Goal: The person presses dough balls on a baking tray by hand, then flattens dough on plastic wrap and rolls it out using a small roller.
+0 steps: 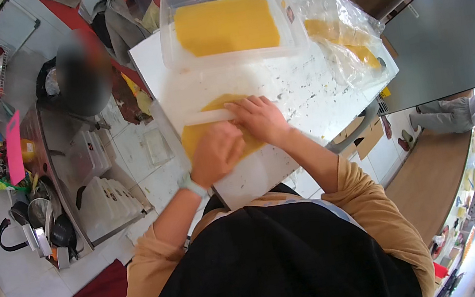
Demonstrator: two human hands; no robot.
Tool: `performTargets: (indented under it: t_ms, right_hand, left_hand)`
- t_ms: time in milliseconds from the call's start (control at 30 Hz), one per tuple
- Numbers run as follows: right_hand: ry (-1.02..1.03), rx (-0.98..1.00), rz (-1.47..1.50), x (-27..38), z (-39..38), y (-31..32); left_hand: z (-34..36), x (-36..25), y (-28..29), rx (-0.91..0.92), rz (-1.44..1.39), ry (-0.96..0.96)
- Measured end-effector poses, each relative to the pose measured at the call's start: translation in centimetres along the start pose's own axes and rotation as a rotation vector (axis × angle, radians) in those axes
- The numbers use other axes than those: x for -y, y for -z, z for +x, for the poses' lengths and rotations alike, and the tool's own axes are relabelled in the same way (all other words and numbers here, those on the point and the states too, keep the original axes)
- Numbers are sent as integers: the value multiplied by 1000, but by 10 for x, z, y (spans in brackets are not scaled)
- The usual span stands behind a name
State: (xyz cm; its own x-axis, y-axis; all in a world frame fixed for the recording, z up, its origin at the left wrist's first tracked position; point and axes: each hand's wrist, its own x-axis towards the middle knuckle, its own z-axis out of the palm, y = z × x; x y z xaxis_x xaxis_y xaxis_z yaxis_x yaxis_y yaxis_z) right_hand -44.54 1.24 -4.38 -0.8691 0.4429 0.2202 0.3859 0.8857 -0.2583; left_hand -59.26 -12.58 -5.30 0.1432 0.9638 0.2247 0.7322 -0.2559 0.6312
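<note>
A sheet of yellow dough (191,137) lies on the white table (238,189) in front of me, with a white rolling pin (203,117) across it. My right hand (261,120) rests on the pin's right part, its fingers bent over it. Just nearer to me, my left hand (217,152) hovers over or touches the dough. Motion smears its fingers, which look curled, and I cannot tell whether they hold anything. Beyond the pin stands a clear plastic tub (168,41) with a larger flat sheet of yellow dough (224,26) inside.
On the table's right lies a clear plastic bag (350,37) with yellow pieces in it. Dark crumbs dot the tabletop. At left, a metal rack (77,174) holds plastic boxes (106,203), with pans (61,229) beside it. Other people (453,114) are at far right.
</note>
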Motion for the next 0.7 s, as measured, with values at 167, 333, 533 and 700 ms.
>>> performTargets:
  t_ms: [167,333,533,700]
  right_hand:
    - [54,214,172,5,-25,26]
    - [6,76,231,35,-52,26]
    - [51,65,119,33,-46,24]
    - [-9,-6,94,9,-21,20]
  left_hand:
    - [-34,-46,-12,155,262,-24]
    - [-40,-44,-13,191,277,-63]
    - [-38,-45,-9,216,264,-41]
    - [-37,-42,-10,192,222,-56]
